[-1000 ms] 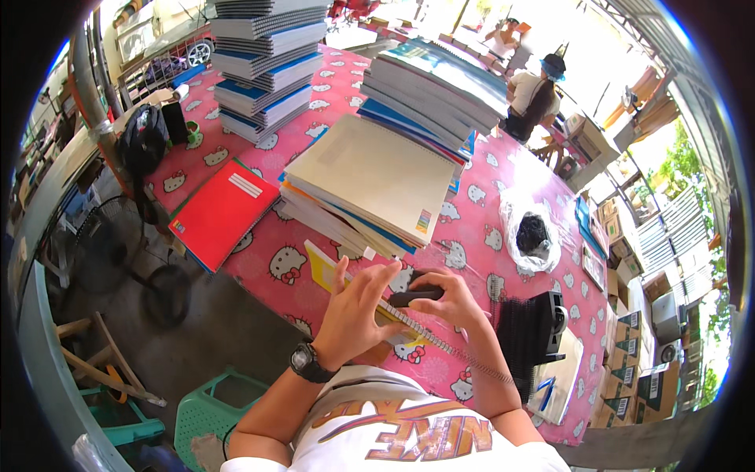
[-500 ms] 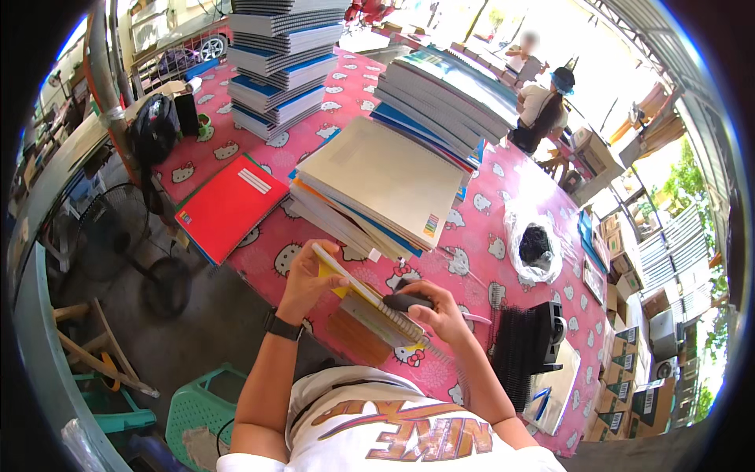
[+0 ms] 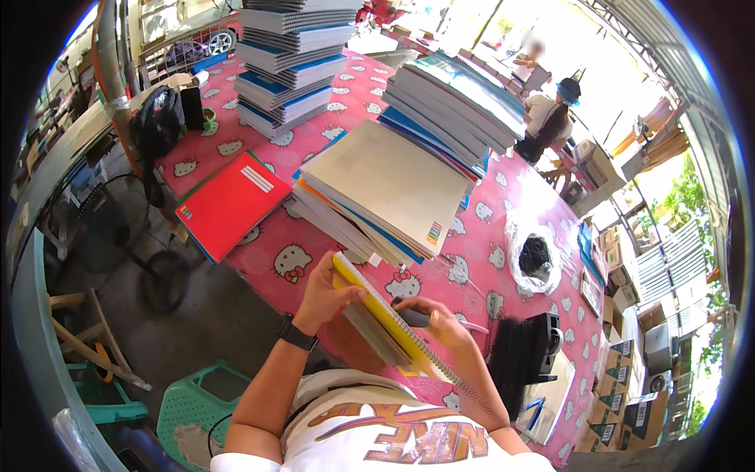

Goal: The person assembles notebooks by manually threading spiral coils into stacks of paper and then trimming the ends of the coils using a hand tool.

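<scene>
My left hand (image 3: 321,300), a dark watch at its wrist, grips the upper end of a yellow notebook (image 3: 383,313) held on edge close to my body. A thin spiral coil (image 3: 477,403) runs along the notebook's spine, and its loose end trails past the lower corner toward my right forearm. My right hand (image 3: 445,324) closes around a dark rounded object (image 3: 414,318) beside the spine; its kind is not clear. Below the notebook lies a brown wooden board (image 3: 351,340), partly covered.
Ahead stand a beige-topped notebook stack (image 3: 385,185), a taller stack (image 3: 295,71) and a red notebook (image 3: 234,203). To the right are black coils (image 3: 511,358), a black device (image 3: 543,346) and a plastic bag (image 3: 535,256). A green stool (image 3: 193,405) stands at left.
The notebook has tilted so that more of its yellow cover shows. My left hand has moved slightly right and down, and my right hand has shifted slightly right and down along the spine.
</scene>
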The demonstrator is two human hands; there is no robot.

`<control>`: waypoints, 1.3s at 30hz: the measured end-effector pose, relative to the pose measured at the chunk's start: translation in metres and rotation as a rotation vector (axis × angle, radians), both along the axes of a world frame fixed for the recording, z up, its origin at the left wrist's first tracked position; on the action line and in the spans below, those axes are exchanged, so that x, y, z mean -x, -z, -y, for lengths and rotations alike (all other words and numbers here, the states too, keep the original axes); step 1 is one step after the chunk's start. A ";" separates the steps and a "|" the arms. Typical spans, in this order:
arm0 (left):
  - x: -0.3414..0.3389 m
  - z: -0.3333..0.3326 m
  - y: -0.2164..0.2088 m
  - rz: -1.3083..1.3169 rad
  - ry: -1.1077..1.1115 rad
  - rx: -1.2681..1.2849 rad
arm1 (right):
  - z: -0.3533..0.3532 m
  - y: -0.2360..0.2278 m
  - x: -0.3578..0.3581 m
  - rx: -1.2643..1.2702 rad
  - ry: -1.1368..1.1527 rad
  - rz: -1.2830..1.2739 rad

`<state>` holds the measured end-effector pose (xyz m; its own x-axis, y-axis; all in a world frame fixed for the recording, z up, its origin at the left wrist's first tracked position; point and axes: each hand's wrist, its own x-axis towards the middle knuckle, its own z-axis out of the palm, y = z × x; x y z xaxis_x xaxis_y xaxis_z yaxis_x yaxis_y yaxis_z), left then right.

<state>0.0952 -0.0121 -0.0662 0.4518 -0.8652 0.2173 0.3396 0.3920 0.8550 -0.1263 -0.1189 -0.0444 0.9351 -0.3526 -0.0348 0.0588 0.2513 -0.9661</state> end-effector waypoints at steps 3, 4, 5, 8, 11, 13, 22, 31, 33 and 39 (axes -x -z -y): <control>0.016 -0.011 0.008 0.094 -0.126 -0.079 | -0.020 -0.008 0.011 0.066 0.104 -0.290; 0.020 -0.014 0.013 0.156 -0.206 -0.151 | -0.019 -0.007 0.016 0.155 0.153 -0.357; 0.020 -0.018 0.008 0.162 -0.203 -0.161 | -0.016 -0.008 0.021 0.144 0.154 -0.354; 0.024 -0.026 -0.008 0.236 -0.234 -0.009 | -0.030 -0.051 0.017 0.091 0.058 0.269; 0.014 -0.018 -0.009 0.326 -0.123 0.024 | -0.017 -0.047 0.008 0.642 0.059 -0.261; 0.007 -0.013 -0.001 0.280 -0.024 -0.040 | -0.018 -0.054 0.007 0.720 0.108 -0.320; 0.010 -0.016 -0.008 0.246 -0.005 -0.010 | -0.017 -0.066 -0.006 0.556 0.127 -0.175; 0.012 -0.011 -0.006 0.074 0.020 0.056 | -0.007 -0.050 -0.018 0.556 0.165 -0.262; 0.009 -0.014 0.004 -0.021 0.036 0.037 | 0.003 -0.050 -0.017 0.524 0.234 -0.352; 0.008 -0.028 0.000 -0.165 -0.018 -0.066 | 0.000 -0.030 -0.034 0.810 0.202 -0.441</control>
<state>0.0875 0.0158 -0.0660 0.4922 -0.8666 0.0821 0.4709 0.3444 0.8122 -0.0920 -0.1187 -0.0141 0.8147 -0.5782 -0.0445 -0.3844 -0.4810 -0.7880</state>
